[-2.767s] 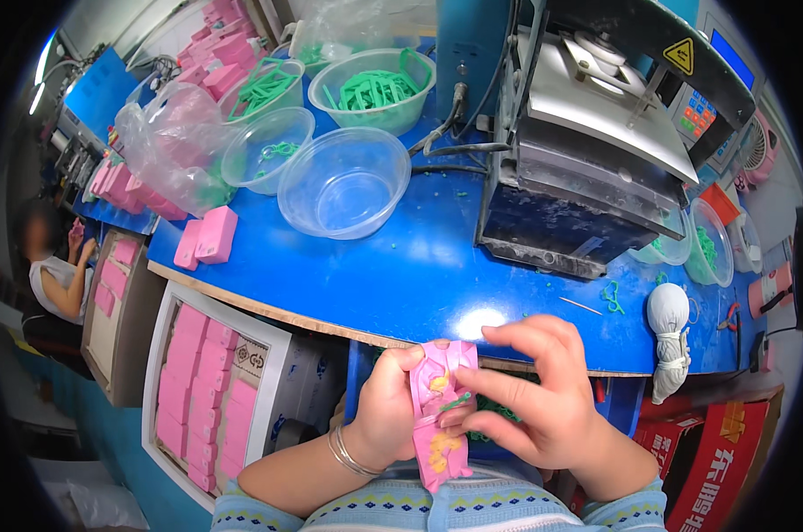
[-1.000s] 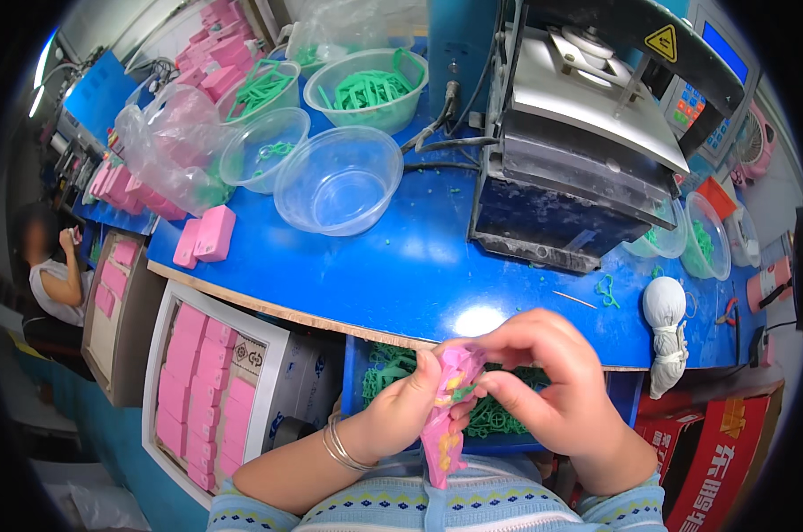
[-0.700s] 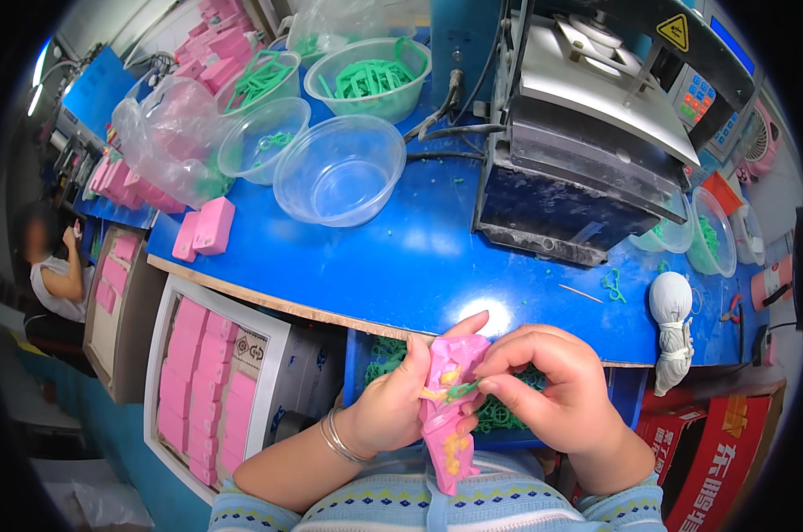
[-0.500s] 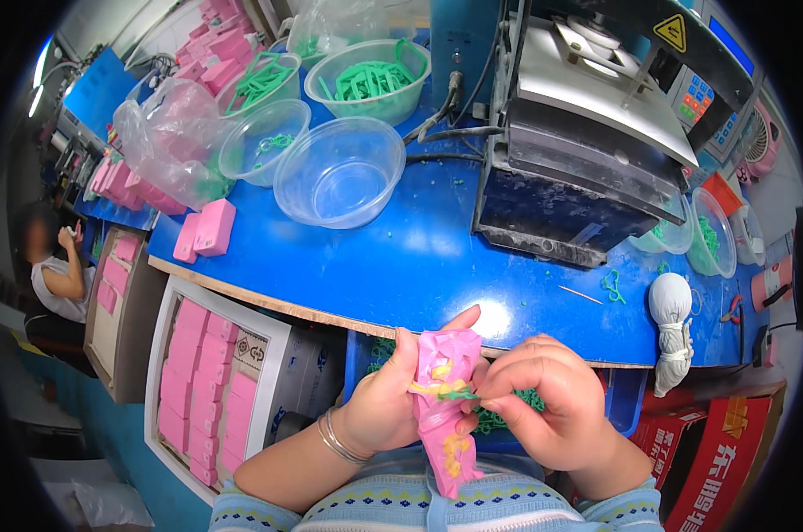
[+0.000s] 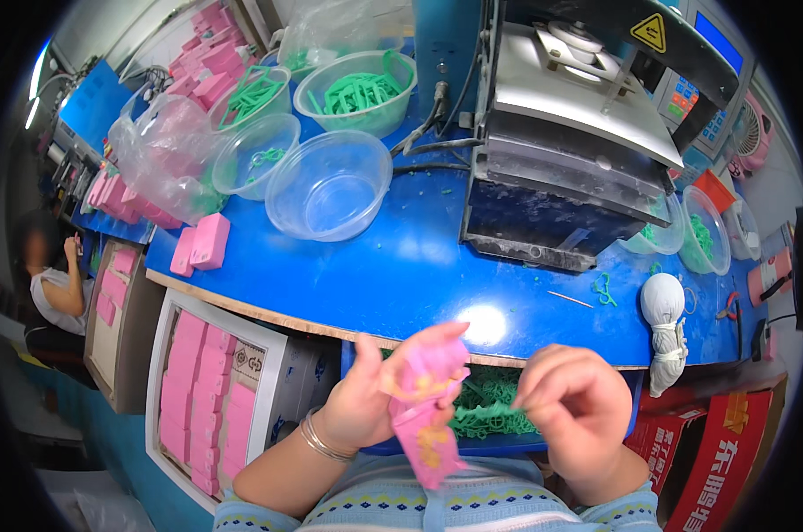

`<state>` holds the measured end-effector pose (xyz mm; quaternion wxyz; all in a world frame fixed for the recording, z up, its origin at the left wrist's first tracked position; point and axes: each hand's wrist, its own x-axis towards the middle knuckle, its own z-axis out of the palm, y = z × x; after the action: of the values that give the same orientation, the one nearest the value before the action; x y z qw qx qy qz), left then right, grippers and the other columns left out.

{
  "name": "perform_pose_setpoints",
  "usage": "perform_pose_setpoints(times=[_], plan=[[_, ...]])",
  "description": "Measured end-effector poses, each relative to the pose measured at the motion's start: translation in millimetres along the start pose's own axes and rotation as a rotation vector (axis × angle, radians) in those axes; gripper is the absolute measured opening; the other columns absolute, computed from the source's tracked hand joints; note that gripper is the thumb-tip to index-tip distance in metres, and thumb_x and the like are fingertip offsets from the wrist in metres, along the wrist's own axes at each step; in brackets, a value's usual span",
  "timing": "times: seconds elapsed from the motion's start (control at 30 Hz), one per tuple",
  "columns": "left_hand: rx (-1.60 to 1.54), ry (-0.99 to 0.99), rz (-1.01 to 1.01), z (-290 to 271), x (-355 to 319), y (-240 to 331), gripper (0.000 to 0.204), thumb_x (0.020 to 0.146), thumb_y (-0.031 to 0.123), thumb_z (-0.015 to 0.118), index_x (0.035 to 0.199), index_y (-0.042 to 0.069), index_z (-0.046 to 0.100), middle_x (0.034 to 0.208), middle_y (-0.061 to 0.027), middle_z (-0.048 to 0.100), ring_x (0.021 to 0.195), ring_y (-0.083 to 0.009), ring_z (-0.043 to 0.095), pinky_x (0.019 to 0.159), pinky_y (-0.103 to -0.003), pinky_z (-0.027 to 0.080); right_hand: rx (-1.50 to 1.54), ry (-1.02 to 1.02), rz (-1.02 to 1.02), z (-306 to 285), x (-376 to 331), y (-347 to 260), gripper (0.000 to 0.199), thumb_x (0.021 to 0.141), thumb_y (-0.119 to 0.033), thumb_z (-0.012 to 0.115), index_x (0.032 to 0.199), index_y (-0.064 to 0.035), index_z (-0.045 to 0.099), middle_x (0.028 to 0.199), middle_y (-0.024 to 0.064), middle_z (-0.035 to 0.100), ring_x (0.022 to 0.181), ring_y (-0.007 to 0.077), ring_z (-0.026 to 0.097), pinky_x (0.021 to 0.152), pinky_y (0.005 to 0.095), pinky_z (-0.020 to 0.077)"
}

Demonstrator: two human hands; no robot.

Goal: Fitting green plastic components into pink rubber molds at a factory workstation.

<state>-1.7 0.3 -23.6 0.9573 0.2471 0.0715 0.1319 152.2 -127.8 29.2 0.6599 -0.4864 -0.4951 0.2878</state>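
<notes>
My left hand (image 5: 359,406) grips a soft pink mould (image 5: 417,430), slightly blurred, with yellow patches on its face. The mould is tilted in front of my body, its lower end near my striped top. To its right, my right hand (image 5: 579,408) is closed in a pinch, apart from the mould. A thin green rubbery strip (image 5: 495,411) runs leftward from those fingertips. Behind the strip, a blue tray (image 5: 630,396) below the table edge holds a heap of green scraps (image 5: 492,387).
Clear bowls (image 5: 329,188) and bowls of green pieces (image 5: 359,93) stand at the back left. A black press machine (image 5: 552,208) occupies the right. Pink blocks (image 5: 209,241), a wooden stick (image 5: 570,300) and a white cloth-wrapped bundle (image 5: 664,301) lie on the blue table (image 5: 401,266). A person (image 5: 60,288) sits far left.
My right hand has moved right, away from the mould, with the green strip in its fingers. The left hand and mould have shifted slightly left, and the mould's upper end has tipped.
</notes>
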Motion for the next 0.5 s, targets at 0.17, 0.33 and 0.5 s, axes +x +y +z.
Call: perform_pose_setpoints(times=[0.17, 0.33, 0.5], plan=[[0.387, -0.023, -0.097, -14.6, -13.1, 10.1, 0.077, 0.088, 0.061, 0.026, 0.105, -0.010, 0.052, 0.086, -0.0139, 0.059, 0.060, -0.0135, 0.051, 0.054, -0.023, 0.042, 0.538, 0.190, 0.327, -3.3, -4.0, 17.9, 0.008, 0.084, 0.002, 0.056, 0.091, 0.0010, 0.052, 0.088, 0.0085, 0.056, 0.081, 0.0130, 0.054, 0.073, 0.0248, 0.0444], [0.532, 0.181, -0.049, 14.4, -8.7, 9.8, 0.014, 0.086, 0.005, 0.055, 0.096, -0.005, 0.057, 0.079, -0.0087, 0.061, 0.062, -0.0071, 0.052, 0.054, -0.018, 0.042, 0.399, 0.152, 0.380, 8.7, -9.6, 23.6, 0.009, 0.084, 0.001, 0.056, 0.092, 0.0004, 0.053, 0.089, 0.0069, 0.057, 0.081, 0.0111, 0.054, 0.074, 0.0230, 0.0435], [0.712, 0.225, 0.153, 28.7, -5.7, 3.5, 0.011, 0.079, -0.004, 0.061, 0.089, 0.000, 0.059, 0.076, -0.0010, 0.052, 0.062, -0.0039, 0.050, 0.052, -0.017, 0.040, -0.048, 0.120, 0.245, 14.3, -9.8, 26.8, 0.011, 0.074, 0.002, 0.065, 0.083, 0.0005, 0.059, 0.082, 0.0076, 0.061, 0.073, 0.0130, 0.056, 0.065, 0.0250, 0.0447]])
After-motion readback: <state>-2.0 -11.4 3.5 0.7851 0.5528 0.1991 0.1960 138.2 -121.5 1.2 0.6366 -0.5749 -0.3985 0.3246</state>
